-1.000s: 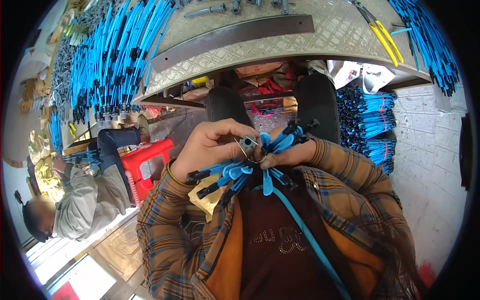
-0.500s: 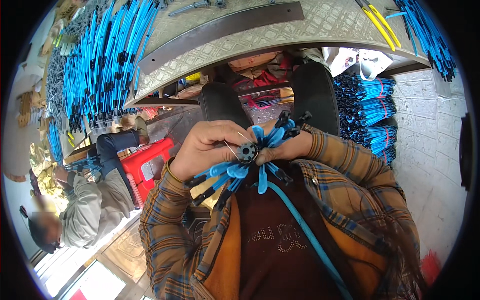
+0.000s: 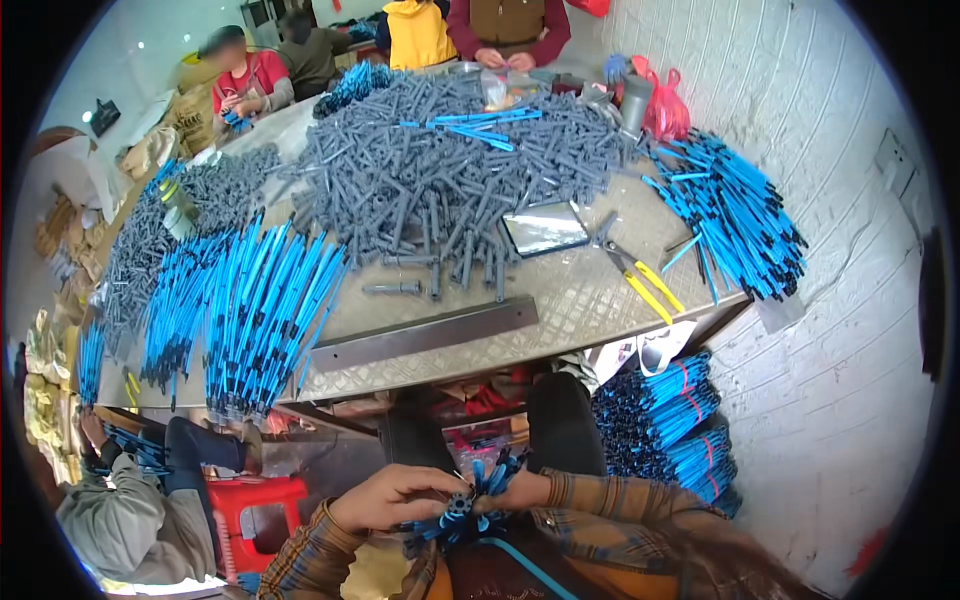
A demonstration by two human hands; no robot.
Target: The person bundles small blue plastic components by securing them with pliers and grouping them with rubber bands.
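Note:
Low in the view, close in front of my body, both hands are at one round grey notched hub (image 3: 459, 504) with blue ribs (image 3: 488, 480) fanning out around it. The ribs have black joints and ends. My left hand (image 3: 390, 498) is closed at the hub's left side, thumb and forefinger pinching a thin wire that runs to the hub. My right hand (image 3: 524, 492) is closed on the ribs from the right, its thumb beside the hub. Fingers partly hide where the wire meets the hub.
On the table (image 3: 430, 335) lie a heap of grey plastic tubes (image 3: 400, 170), blue rib bundles (image 3: 270, 310), a dark metal bar (image 3: 430, 334), yellow-handled pliers (image 3: 645, 282) and a flat screen device (image 3: 545, 228). Tied bundles (image 3: 665, 425) are stacked at right. A red stool (image 3: 225, 520) and co-workers are around.
The view has tilted up, so the tabletop and people beyond it now show, and my hands appear lower. Both hands keep their hold on the hub and ribs.

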